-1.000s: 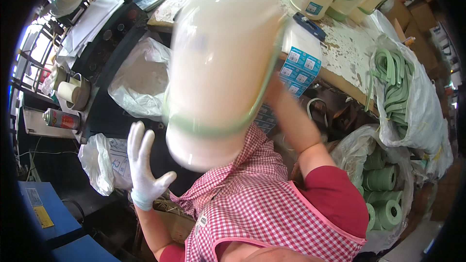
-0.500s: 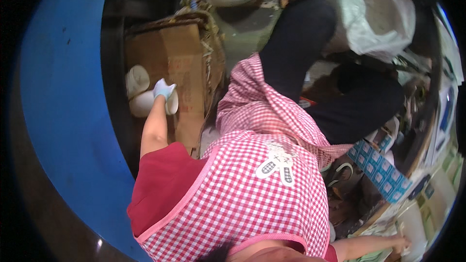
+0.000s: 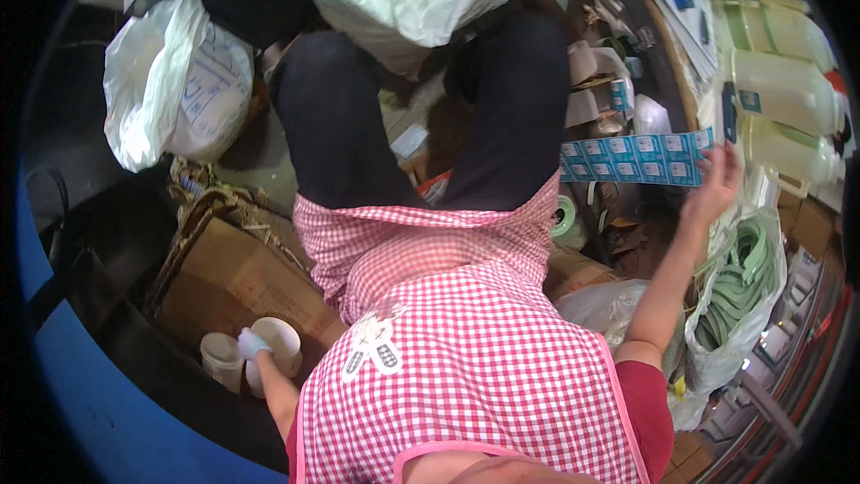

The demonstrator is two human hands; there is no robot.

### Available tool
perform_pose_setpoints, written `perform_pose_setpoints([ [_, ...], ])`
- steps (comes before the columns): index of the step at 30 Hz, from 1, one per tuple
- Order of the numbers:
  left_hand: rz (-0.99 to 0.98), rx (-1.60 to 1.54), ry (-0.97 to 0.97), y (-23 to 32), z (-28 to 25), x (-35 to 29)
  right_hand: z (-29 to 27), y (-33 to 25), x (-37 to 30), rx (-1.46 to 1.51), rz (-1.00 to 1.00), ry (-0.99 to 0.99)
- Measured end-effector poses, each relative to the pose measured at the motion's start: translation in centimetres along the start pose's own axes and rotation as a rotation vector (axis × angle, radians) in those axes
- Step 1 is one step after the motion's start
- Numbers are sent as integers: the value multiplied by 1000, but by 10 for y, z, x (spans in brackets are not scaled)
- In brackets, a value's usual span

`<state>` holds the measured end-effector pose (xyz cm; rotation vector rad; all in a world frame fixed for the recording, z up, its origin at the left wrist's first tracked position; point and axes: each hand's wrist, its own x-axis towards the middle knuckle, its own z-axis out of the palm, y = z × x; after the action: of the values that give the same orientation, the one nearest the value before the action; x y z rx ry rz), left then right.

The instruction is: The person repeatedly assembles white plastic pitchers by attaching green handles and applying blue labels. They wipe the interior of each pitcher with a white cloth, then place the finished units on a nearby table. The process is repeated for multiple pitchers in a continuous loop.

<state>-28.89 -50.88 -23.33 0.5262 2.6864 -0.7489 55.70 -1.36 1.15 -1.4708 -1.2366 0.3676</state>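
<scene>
Down at my left, my left hand (image 3: 255, 343) wears a pale glove and is closed against the side of a white tub (image 3: 280, 341). A second white tub (image 3: 220, 351) stands right beside it, on the hand's outer side. Both are by a brown cardboard box (image 3: 235, 276). On the right, my bare right hand (image 3: 714, 181) has its fingers apart, at the end of a long sheet of blue labels (image 3: 627, 159). The sheet hangs over the table edge toward my knee. No object shows in that hand.
Several translucent jugs with blue labels (image 3: 778, 87) line the right side. A clear bag of green curved strips (image 3: 742, 282) sits below them. White sacks (image 3: 408, 0) stand ahead and a tied-open white bag (image 3: 184, 81) at the far left. A blue panel (image 3: 98, 394) runs along my left.
My view has swung to the right. My right hand has come up from beside a jug to the label sheet's end. The tub at my left hand has tipped from its side toward upright.
</scene>
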Motion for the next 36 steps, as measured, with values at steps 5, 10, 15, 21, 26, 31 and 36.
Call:
perform_pose_setpoints([
  [5, 450, -967, 372, 63, -183, -61, 158, -102, -83, 480, 506, -639],
  [10, 544, -2058, 154, 121, -288, -183, 280, -177, -98, 755, 500, -1127],
  [15, 574, -1806, -414, 219, -300, -192, 278, -228, -39, 1221, 582, -895],
  [21, 1391, -1712, -194, 311, -441, -217, 222, -263, -7, 562, -279, -1186],
  [26, 1771, -1671, -620, 362, -513, -296, 221, -277, -12, 179, -854, -652],
  [31, 1776, -1405, -141, 382, -508, -308, 217, -282, -13, 115, -956, -518],
  [36, 1749, -1354, -119, 391, -500, -304, 217, -265, -12, 152, -881, -665],
])
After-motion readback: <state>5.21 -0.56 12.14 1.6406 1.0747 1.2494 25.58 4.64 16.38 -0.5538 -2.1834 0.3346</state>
